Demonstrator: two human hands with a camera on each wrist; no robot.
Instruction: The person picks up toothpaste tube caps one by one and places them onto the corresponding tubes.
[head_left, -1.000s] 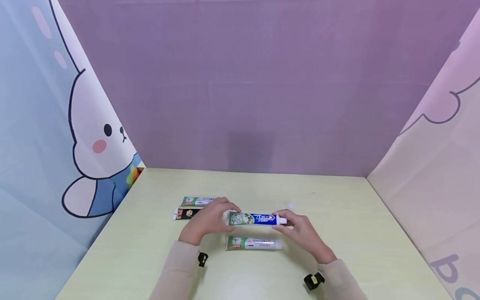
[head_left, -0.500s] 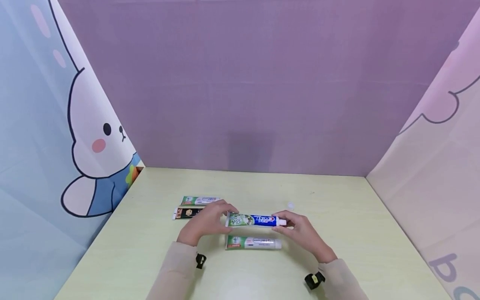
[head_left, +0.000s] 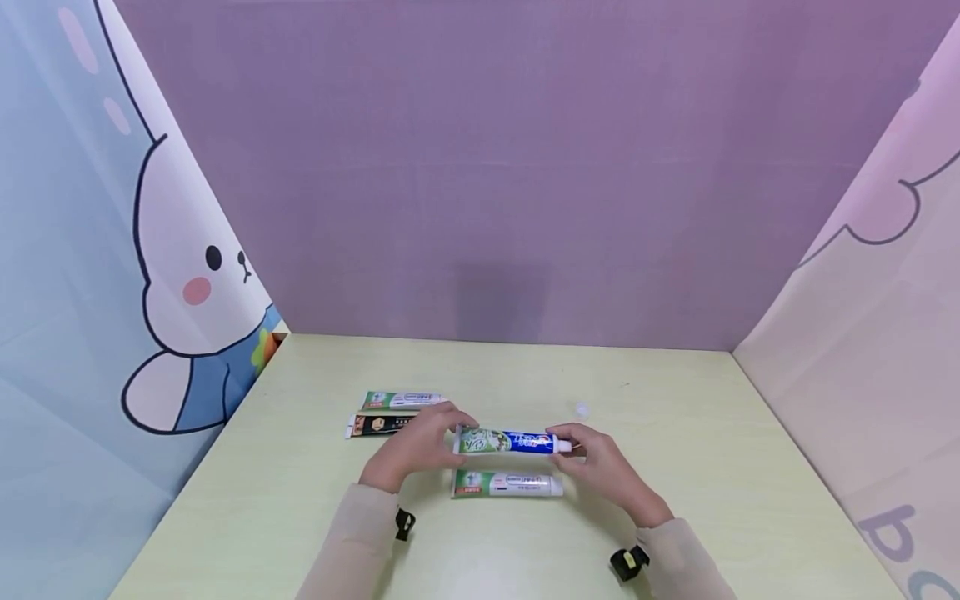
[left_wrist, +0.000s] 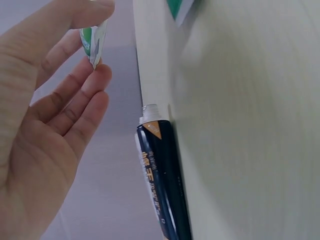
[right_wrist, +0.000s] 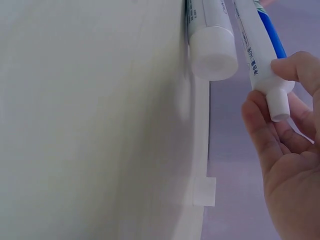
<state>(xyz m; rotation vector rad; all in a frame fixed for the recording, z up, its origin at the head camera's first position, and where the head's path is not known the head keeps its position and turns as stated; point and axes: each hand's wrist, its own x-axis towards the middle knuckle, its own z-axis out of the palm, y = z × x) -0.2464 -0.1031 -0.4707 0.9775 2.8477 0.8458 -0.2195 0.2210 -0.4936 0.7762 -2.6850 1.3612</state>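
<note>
A blue and green toothpaste tube [head_left: 504,441] is held level above the table between both hands. My left hand [head_left: 422,444] pinches its flat crimped end between thumb and fingers. At the other end, my right hand [head_left: 602,464] grips the shoulder beside the white cap [right_wrist: 278,106]. Just below it in the head view, a green and white toothpaste tube [head_left: 507,484] lies on the table. A black toothpaste tube [left_wrist: 161,175] lies beside the left hand, partly hidden by it in the head view. Behind that lies another green and white tube [head_left: 400,401].
A small white cap-like piece [head_left: 582,409] lies on the pale table [head_left: 675,433] beyond the right hand. A purple backdrop [head_left: 502,167] rises at the table's far edge, with printed cloths [head_left: 67,292] at both sides.
Both hands keep hold of the blue and green tube, which stays nearly in place and tilts slightly. The right fingers shift a little at the cap end.
</note>
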